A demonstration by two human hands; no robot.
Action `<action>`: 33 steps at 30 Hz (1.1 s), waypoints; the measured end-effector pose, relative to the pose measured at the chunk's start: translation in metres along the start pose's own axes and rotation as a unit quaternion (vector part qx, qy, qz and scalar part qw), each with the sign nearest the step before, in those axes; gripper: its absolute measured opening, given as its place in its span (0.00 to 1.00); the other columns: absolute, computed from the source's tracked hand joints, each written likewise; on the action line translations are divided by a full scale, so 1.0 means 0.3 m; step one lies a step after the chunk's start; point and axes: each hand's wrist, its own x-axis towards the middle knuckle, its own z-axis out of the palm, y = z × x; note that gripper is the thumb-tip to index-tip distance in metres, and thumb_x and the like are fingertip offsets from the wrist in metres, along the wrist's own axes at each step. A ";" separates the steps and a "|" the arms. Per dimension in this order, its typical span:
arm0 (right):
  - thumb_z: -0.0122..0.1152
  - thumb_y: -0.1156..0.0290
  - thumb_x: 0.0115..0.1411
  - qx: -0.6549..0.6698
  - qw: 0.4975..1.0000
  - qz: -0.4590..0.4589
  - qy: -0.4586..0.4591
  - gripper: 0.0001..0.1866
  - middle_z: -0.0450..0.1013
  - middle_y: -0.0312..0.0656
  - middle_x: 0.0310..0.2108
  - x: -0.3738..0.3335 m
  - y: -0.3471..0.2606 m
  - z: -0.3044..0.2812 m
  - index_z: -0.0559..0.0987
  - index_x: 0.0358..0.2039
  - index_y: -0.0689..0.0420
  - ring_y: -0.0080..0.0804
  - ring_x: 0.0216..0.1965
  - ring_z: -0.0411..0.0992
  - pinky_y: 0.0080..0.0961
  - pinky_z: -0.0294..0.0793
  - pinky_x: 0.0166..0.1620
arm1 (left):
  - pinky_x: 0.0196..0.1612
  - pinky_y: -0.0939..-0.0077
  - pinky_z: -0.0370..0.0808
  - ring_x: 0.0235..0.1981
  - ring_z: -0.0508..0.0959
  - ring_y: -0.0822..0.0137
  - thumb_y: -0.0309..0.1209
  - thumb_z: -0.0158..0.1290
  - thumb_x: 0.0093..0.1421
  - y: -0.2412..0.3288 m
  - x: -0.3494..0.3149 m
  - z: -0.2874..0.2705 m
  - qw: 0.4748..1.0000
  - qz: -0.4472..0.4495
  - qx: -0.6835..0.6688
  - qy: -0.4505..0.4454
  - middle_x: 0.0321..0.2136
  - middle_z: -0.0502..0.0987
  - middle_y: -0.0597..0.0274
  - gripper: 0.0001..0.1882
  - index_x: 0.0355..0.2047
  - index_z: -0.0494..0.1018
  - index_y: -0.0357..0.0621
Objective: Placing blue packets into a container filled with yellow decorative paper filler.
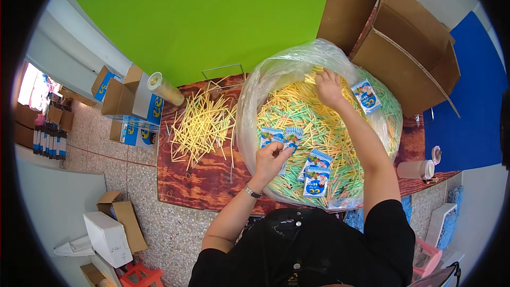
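Note:
A large clear plastic bag (249, 106) stands open on the table, full of thin yellow, green and pinkish straw-like sticks (287, 101). At the bag's near left, my left hand (270, 166) pinches a small blue-and-white packet (293, 136) between thumb and fingers. Another such packet (271, 135) lies just beyond that hand. My right hand (329, 88) reaches to the far side of the bag, its fingers curled at a bunch of yellow sticks (313, 76). Two overlapping packets (317, 182) rest on the sticks near me. One more packet (366, 96) lies at the bag's right.
A loose pile of yellow sticks (204, 130) covers part of the red-brown wooden table (186, 186) on the left. Behind it stand a clear lidded canister (166, 89) and a wire stand (223, 69). Cardboard boxes (409, 48) rise at the back right; a white bottle (417, 170) is at the right edge.

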 end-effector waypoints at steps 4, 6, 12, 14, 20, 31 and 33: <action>0.50 0.62 0.66 0.242 0.963 0.076 -0.091 0.13 0.75 0.41 0.42 -0.041 -0.003 -0.175 0.72 0.42 0.58 0.41 0.53 0.69 0.45 0.66 0.54 | 0.23 0.86 0.68 0.22 0.71 0.83 0.28 0.59 0.59 0.026 0.003 -0.002 0.998 -0.034 -0.046 -0.019 0.22 0.75 0.71 0.07 0.28 0.75 0.38; 0.48 0.59 0.68 0.470 0.867 0.139 -0.090 0.14 0.76 0.38 0.39 -0.111 -0.022 -0.222 0.72 0.42 0.57 0.37 0.50 0.70 0.41 0.67 0.52 | 0.27 0.85 0.71 0.24 0.73 0.82 0.26 0.58 0.60 0.050 0.020 0.026 0.994 -0.067 -0.073 -0.043 0.24 0.77 0.69 0.05 0.30 0.76 0.38; 0.44 0.52 0.70 0.718 0.665 0.195 -0.066 0.18 0.74 0.34 0.37 -0.295 -0.175 -0.300 0.73 0.42 0.54 0.25 0.42 0.69 0.31 0.67 0.48 | 0.44 0.77 0.74 0.38 0.77 0.75 0.24 0.53 0.63 0.117 0.092 0.176 0.888 -0.110 -0.430 -0.119 0.37 0.80 0.64 0.08 0.42 0.76 0.35; 0.45 0.53 0.70 0.704 0.685 0.184 -0.029 0.18 0.72 0.33 0.38 -0.344 -0.203 -0.277 0.73 0.45 0.55 0.22 0.41 0.67 0.27 0.67 0.47 | 0.44 0.76 0.75 0.38 0.79 0.73 0.24 0.54 0.63 0.138 0.102 0.196 0.878 -0.106 -0.449 -0.131 0.38 0.80 0.63 0.08 0.42 0.76 0.36; 0.46 0.59 0.70 0.796 0.580 0.174 -0.022 0.15 0.70 0.32 0.36 -0.409 -0.251 -0.288 0.71 0.48 0.56 0.16 0.36 0.68 0.17 0.71 0.38 | 0.41 0.78 0.77 0.36 0.79 0.74 0.25 0.55 0.62 0.131 0.094 0.211 0.891 -0.071 -0.422 -0.149 0.37 0.81 0.62 0.09 0.42 0.77 0.35; 0.46 0.65 0.70 0.847 0.520 0.107 -0.029 0.14 0.72 0.33 0.35 -0.443 -0.316 -0.341 0.70 0.51 0.57 0.17 0.35 0.70 0.17 0.72 0.38 | 0.39 0.79 0.76 0.35 0.78 0.76 0.25 0.55 0.62 0.158 0.074 0.173 0.896 -0.035 -0.411 -0.165 0.36 0.80 0.63 0.07 0.41 0.77 0.36; 0.46 0.64 0.71 0.843 0.528 0.103 -0.030 0.14 0.71 0.33 0.34 -0.443 -0.316 -0.343 0.70 0.50 0.57 0.17 0.34 0.69 0.16 0.71 0.37 | 0.40 0.79 0.76 0.36 0.78 0.75 0.24 0.54 0.63 0.160 0.071 0.170 0.897 -0.025 -0.411 -0.165 0.37 0.80 0.63 0.08 0.41 0.77 0.36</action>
